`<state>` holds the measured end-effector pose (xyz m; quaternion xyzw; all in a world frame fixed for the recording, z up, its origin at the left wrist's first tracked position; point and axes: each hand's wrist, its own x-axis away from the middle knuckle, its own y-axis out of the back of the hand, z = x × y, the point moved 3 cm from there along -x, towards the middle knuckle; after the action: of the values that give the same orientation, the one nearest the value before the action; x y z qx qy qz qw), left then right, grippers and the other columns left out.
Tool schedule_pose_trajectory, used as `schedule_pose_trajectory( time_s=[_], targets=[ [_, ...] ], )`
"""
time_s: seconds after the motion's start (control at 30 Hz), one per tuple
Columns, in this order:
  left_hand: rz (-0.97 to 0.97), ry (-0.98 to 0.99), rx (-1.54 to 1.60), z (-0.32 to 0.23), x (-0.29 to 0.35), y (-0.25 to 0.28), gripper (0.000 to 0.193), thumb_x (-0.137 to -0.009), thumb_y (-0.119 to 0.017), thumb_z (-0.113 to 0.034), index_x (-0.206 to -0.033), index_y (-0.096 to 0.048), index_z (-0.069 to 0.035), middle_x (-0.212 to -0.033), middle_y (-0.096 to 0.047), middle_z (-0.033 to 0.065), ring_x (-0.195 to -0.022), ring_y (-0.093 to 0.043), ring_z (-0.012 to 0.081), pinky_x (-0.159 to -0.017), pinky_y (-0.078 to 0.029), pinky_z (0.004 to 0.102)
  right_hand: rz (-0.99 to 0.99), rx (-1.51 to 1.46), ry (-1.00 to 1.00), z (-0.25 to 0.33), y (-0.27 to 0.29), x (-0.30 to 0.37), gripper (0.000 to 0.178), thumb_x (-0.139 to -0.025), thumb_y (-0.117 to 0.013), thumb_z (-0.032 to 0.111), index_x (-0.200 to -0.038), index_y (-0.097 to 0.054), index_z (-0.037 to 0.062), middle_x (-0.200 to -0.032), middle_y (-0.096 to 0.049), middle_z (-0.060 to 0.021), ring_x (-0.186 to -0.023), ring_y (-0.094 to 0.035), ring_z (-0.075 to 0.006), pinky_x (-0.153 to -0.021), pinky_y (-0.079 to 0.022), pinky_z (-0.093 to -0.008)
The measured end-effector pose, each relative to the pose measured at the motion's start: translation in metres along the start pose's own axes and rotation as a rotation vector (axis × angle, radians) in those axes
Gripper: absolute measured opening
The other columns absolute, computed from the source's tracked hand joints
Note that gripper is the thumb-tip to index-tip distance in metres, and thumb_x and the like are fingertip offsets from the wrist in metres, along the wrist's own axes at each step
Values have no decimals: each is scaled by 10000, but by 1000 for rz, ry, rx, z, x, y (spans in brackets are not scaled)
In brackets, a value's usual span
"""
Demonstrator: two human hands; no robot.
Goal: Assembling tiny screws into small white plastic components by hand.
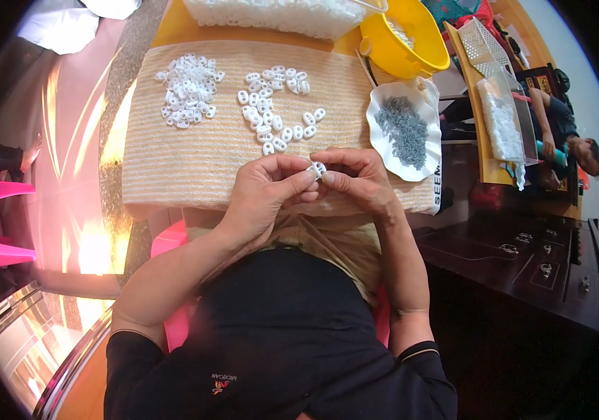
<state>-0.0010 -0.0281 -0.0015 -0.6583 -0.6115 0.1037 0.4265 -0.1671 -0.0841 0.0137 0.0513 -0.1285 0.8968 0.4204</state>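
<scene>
Left hand (263, 183) and right hand (361, 180) both pinched one small, white, oval, two-holed, seemingly plastic piece (319, 169) above the tan striped cloth (173, 168); I judged it light, stiff, slightly slippery, best gripped by its rim.

A small white piece (319, 170), rounded in outline with dark openings in its face, is held up slightly tilted, just above the centre of the frame, its edges partly covered
</scene>
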Motion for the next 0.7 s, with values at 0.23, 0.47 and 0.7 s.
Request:
schedule_pose_trajectory(
  time_s=[0.23,0.47,0.7],
  targets=[
    [17,1,-5,-2,2,-2,150,-867,-650,-58,-1002,-611,-7,-930,-665,84,-781,-647,121,-733,-571,244,36,-111,3,-1,0,1,300,-894,-605,38,-1178,-576,-54,-944,-676,-124,-809,-656,-159,-735,-559,-283],
    [28,-1,3,-2,2,-3,155,-868,-650,-60,-1006,-606,-5,-929,-665,85,-780,-649,125,-737,-570,246,4,-179,17,1,-5,0,299,-854,-643,28,-1138,-605,-59,-913,-677,-126,-766,-663,-166,-712,-562,-284],
    [40,7,6,-3,2,-4,152,-873,-644,-61,-1012,-604,-13,-924,-663,77,-779,-650,121,-732,-572,246,21,-186,12,3,-4,1,306,-855,-642,25,-1145,-598,-61,-924,-675,-128,-775,-662,-168,-723,-559,-286]
  ],
)
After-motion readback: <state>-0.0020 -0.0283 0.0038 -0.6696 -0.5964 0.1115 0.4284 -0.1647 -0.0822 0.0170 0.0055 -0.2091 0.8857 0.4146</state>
